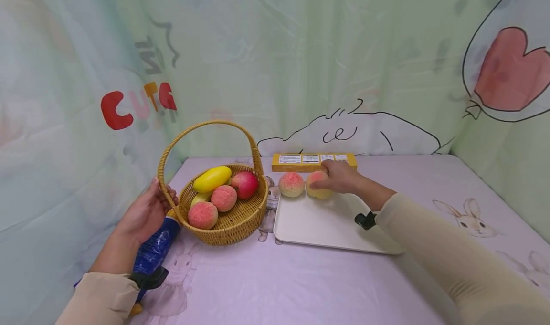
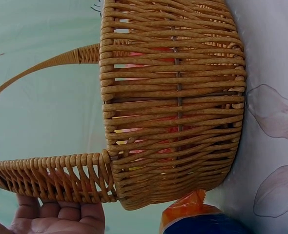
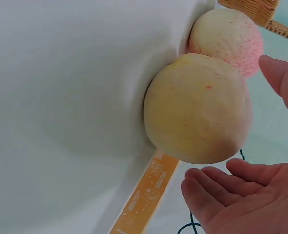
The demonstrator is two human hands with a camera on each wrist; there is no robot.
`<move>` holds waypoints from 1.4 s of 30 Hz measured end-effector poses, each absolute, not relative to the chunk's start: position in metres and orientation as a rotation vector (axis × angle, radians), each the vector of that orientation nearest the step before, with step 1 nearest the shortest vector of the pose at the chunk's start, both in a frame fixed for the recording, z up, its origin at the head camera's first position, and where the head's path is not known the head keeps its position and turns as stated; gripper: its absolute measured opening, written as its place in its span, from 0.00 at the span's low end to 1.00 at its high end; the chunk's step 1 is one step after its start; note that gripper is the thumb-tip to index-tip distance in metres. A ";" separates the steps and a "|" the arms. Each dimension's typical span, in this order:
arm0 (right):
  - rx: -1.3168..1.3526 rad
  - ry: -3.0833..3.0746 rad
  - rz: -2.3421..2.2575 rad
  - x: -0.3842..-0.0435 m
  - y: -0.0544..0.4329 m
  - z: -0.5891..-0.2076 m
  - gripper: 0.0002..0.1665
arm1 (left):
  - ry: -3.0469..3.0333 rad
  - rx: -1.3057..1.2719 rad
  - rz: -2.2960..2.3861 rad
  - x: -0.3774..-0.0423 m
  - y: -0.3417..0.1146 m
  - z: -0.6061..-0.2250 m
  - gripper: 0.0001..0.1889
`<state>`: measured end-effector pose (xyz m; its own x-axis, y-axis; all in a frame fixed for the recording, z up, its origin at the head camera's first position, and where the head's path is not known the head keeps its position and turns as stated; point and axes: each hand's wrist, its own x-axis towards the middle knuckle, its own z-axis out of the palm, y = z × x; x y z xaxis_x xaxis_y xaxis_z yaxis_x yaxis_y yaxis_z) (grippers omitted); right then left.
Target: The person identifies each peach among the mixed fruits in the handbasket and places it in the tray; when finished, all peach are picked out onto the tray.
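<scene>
My left hand holds the near side of the handle of a wicker basket; in the left wrist view its fingers lie behind the woven handle. Inside the basket are a yellow mango-like fruit, a red apple and two pink peaches. My right hand hovers at a yellowish peach on a white tray. In the right wrist view its thumb and loosely bent fingers spread around that peach. Another peach sits beside it.
An orange-yellow box lies behind the tray near the curtain. Left of the basket, partly under my left arm, is a blue packet with orange ends. A printed curtain stands around the table with the rabbit-print cloth.
</scene>
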<state>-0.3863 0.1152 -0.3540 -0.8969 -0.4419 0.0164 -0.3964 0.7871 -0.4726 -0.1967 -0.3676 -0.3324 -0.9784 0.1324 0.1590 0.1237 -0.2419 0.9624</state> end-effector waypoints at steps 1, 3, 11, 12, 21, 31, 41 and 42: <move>-0.680 2.877 -0.745 -0.386 0.115 -0.354 0.41 | 1.922 0.333 2.454 -0.197 -0.368 -0.332 0.19; -0.703 2.867 -0.779 -0.384 0.114 -0.352 0.43 | 1.914 0.340 2.461 -0.197 -0.368 -0.332 0.19; -0.763 2.854 -0.845 -0.374 0.114 -0.339 0.43 | 1.909 0.342 2.464 -0.196 -0.367 -0.332 0.19; -0.765 2.852 -0.855 -0.372 0.113 -0.337 0.44 | 1.907 0.344 2.463 -0.196 -0.367 -0.332 0.19; -0.804 2.794 -0.957 -0.360 0.091 -0.315 0.53 | 1.917 0.353 2.457 -0.196 -0.368 -0.332 0.19; -0.889 2.623 -1.096 -0.341 0.056 -0.305 0.56 | 1.901 0.359 2.455 -0.197 -0.368 -0.333 0.18; -1.029 2.525 -1.058 -0.331 0.010 -0.300 0.50 | 1.932 0.351 2.434 -0.196 -0.369 -0.333 0.18; -1.049 2.528 -1.034 -0.330 0.005 -0.299 0.50 | 1.930 0.354 2.433 -0.197 -0.369 -0.333 0.18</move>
<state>-0.3303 0.0050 -0.2994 -0.7230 -0.6877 0.0658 -0.5366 0.4990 -0.6804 -0.1965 -0.3690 -0.3333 -0.9742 0.1522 0.1664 0.1274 -0.2372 0.9631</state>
